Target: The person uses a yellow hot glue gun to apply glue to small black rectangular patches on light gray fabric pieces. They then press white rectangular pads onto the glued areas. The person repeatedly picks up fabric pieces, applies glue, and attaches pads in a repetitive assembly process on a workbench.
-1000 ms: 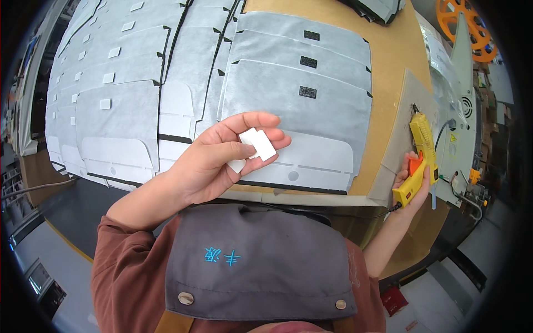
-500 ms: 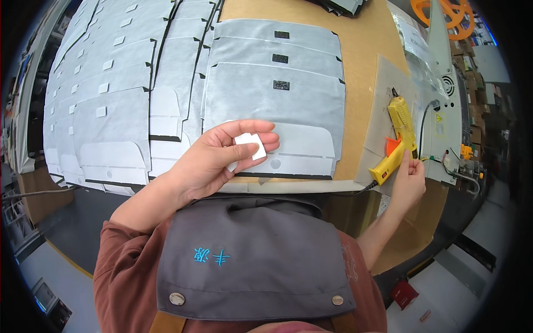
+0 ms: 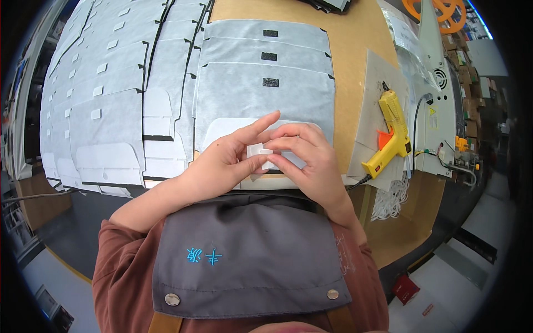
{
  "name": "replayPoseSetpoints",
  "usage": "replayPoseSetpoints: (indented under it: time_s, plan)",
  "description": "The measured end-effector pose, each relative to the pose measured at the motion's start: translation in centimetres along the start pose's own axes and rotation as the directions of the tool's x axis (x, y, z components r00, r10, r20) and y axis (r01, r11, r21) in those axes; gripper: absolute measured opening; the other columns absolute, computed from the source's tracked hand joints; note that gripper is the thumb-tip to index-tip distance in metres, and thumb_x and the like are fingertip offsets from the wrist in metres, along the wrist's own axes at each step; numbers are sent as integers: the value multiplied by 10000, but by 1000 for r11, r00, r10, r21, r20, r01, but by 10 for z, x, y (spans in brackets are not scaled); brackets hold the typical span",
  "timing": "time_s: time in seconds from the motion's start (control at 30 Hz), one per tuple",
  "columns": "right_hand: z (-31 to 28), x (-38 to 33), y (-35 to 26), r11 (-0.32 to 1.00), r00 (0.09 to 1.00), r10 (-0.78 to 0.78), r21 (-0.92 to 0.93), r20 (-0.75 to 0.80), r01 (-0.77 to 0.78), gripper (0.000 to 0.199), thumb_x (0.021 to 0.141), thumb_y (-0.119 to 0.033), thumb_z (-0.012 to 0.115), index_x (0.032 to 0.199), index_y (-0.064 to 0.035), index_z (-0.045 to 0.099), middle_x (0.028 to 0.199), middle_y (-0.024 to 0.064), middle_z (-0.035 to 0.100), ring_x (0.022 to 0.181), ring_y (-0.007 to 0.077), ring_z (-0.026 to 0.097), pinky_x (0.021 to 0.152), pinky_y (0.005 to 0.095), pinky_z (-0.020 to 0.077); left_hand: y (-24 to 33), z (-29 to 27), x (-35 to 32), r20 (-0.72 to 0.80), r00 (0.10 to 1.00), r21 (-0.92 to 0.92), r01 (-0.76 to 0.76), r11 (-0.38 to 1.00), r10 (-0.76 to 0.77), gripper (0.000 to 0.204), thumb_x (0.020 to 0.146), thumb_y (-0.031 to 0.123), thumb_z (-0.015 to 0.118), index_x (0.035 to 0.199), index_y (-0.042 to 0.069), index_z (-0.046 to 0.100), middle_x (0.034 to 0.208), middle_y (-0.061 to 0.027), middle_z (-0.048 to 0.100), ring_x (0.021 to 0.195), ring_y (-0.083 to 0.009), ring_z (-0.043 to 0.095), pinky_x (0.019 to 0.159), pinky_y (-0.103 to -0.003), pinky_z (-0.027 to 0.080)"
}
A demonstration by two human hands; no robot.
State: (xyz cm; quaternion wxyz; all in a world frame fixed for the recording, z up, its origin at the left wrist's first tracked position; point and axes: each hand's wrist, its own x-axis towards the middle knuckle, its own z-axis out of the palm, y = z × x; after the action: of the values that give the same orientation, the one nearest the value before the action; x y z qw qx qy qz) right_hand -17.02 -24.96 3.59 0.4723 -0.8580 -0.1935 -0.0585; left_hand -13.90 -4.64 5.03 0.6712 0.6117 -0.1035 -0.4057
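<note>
Small white rectangular pads [image 3: 255,150] are pinched in my left hand [image 3: 225,158], between thumb and fingers. My right hand [image 3: 311,158] meets it over the table's near edge, its thumb and forefinger closed on one white pad [image 3: 266,152]. Beneath and beyond both hands lie overlapping grey fabric panels [image 3: 264,105], each with a small black patch [image 3: 270,82]. To the right, a yellow hot glue gun [image 3: 393,119] with an orange trigger rests on a flat sheet [image 3: 363,100], apart from my hands.
More grey panels [image 3: 111,133] with white patches overlap across the left of the table. A pale machine [image 3: 438,111] with an orange reel [image 3: 444,14] stands at the right. Below the right table edge, a cardboard box [image 3: 422,211] holds white stringy material [image 3: 391,200].
My right hand has left the glue gun's side and come left to the white pads in my left hand. The glue gun stays on its sheet.
</note>
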Motion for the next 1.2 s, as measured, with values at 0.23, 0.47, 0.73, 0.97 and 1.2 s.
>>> replayPoseSetpoints:
  time_s: [0.23, 0.47, 0.73, 0.97, 1.2]
  plan:
    - [0, -10, -6, 987, 970, 144, 102, -194, -126, 141, 822, 6, 721, 929, -50, 649, 953, 53, 713, 828, 204, 662, 724, 311, 525, 1, -2, 5, -142, 987, -296, 25, 955, -69, 452, 1015, 67, 465, 1464, 54, 415, 1294, -86, 590, 1028, -75, 597, 869, -242, 538]
    - [12, -13, 2, 999, 962, 23, 37, -272, -13, 187, 814, 50, 725, 969, -27, 654, 1000, 90, 741, 789, 189, 724, 658, 265, 570, -3, 3, 4, -165, 986, 98, -16, 995, 32, 143, 965, 174, 641, 967, 32, 650, 843, 40, 624, 659, -5, 469, 565, -182, 361]
    - [18, -15, -1, 959, 969, 144, 268, -200, -88, 196, 840, 40, 715, 1025, -12, 677, 1079, 108, 727, 825, 158, 725, 669, 240, 595, -12, -2, 7, -204, 979, 169, 33, 985, 2, 137, 949, 161, 667, 969, 29, 693, 890, 29, 677, 743, -14, 526, 647, -186, 430]
    - [17, -13, -7, 848, 905, 405, 421, -127, -321, 144, 860, 24, 707, 996, -3, 671, 1016, 84, 725, 826, 131, 710, 656, 221, 571, -13, -5, 7, -145, 986, 103, -68, 992, 82, 173, 951, 208, 651, 1003, 44, 669, 925, 14, 669, 732, -23, 483, 621, -211, 404]
    - [-2, 12, 15, 948, 908, 319, 80, -272, -310, 57, 882, -21, 703, 927, -7, 671, 919, 50, 702, 772, 104, 678, 643, 231, 529, -5, -20, 5, -220, 973, 138, -39, 990, 69, 67, 893, 45, 561, 843, 67, 522, 969, 4, 619, 809, -35, 483, 697, -207, 401]
